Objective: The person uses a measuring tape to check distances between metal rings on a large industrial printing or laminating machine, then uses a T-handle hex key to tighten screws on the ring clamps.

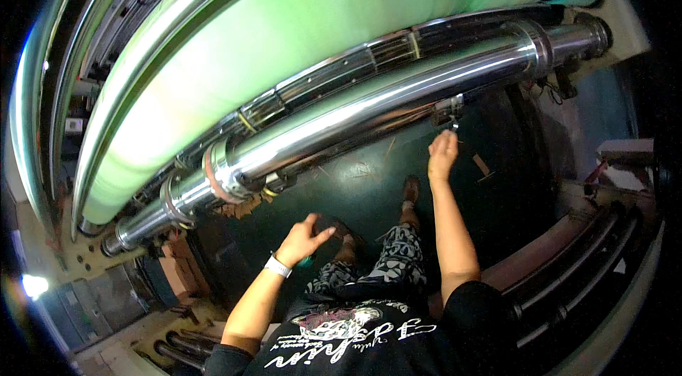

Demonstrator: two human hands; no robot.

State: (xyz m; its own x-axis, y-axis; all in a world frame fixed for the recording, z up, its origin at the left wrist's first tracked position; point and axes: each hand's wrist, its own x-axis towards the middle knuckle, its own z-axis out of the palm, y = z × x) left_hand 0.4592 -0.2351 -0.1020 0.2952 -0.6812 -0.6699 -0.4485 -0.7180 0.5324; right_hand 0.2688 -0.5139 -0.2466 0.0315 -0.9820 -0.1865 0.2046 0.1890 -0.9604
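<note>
My right hand (442, 152) reaches forward with its fingers closed around the lower end of a small metal handle (455, 124). That handle hangs from a metal clamp block (448, 107) under a long shiny steel roller (398, 95). My left hand (302, 242) hovers over my foot, thumb and forefinger apart, touching no part of the machine. The other left fingers are partly hidden. A small green patch (306, 262) shows beside the left palm; I cannot make out what it is. A white band (278, 266) circles the left wrist.
Beyond the steel roller lies a wide roll of pale green material (320, 28). Collars (222, 173) ring the steel roller. Dark rods (568, 284) run behind me on the right. Cardboard (181, 266) stands at the left; scraps (482, 165) lie on the dark green floor (348, 188).
</note>
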